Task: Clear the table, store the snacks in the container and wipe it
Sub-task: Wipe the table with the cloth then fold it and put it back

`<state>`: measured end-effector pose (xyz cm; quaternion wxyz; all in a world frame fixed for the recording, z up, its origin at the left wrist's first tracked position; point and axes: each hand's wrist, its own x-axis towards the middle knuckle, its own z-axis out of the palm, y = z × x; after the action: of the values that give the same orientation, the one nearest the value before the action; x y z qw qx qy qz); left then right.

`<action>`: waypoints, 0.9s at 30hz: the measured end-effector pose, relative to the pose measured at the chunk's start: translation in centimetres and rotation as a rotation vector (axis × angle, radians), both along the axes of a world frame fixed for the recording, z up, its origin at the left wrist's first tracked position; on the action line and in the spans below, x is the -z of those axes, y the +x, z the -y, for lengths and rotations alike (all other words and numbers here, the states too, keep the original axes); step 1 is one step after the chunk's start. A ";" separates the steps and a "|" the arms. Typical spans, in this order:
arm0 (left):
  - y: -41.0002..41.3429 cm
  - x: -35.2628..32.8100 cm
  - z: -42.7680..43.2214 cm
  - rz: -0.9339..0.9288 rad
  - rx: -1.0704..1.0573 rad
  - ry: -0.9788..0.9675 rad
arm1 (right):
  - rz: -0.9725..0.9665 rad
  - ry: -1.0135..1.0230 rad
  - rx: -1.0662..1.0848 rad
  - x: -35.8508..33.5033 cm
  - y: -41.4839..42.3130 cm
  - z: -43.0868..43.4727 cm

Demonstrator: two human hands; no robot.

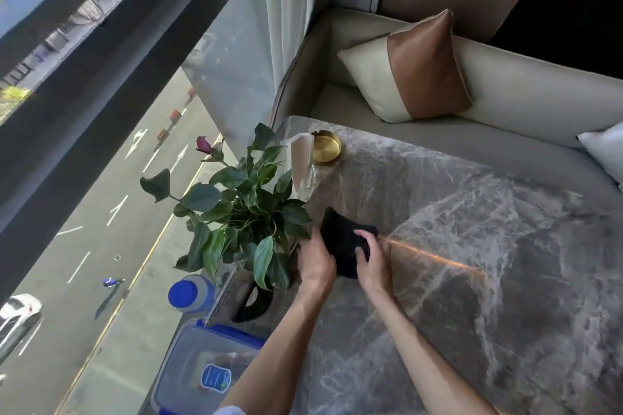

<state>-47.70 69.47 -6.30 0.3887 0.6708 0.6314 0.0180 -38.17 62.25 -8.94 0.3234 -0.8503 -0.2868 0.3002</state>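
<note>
On marble table (488, 246), near left edge: black cloth (344, 239) bunched between both hands, lying on tabletop. Left hand (315, 266) grips cloth's left side, fingers tucked under. Right hand (372, 263) curls fingers over its top. Potted plant (242, 205) just left of hands. Gold dish (326, 146) at far corner. Clear container (202, 371) with blue clips, lid on, at near-left by window; blue-capped bottle (190, 293) beyond it.

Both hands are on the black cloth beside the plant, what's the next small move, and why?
Probably sweep the black cloth rightward over the marble table: the left hand and right hand hold it at the table's left side by the plant, and open marble lies to the right.
</note>
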 end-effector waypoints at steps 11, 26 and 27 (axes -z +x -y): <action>0.1 5.4 2.8 -0.172 0.448 0.068 | 0.078 -0.101 -0.005 4.2 -0.9 3.2; 1.0 9.2 3.9 -0.350 0.367 0.083 | -0.183 -0.266 0.151 6.1 4.5 -4.7; 1.0 9.2 4.0 -0.344 0.368 0.071 | -0.156 -0.307 0.088 5.9 4.8 -4.9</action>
<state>-46.69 65.52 -15.53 0.2482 0.7810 0.5544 -0.1452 -33.40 67.15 -14.87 0.2237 -0.8756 -0.1741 0.3911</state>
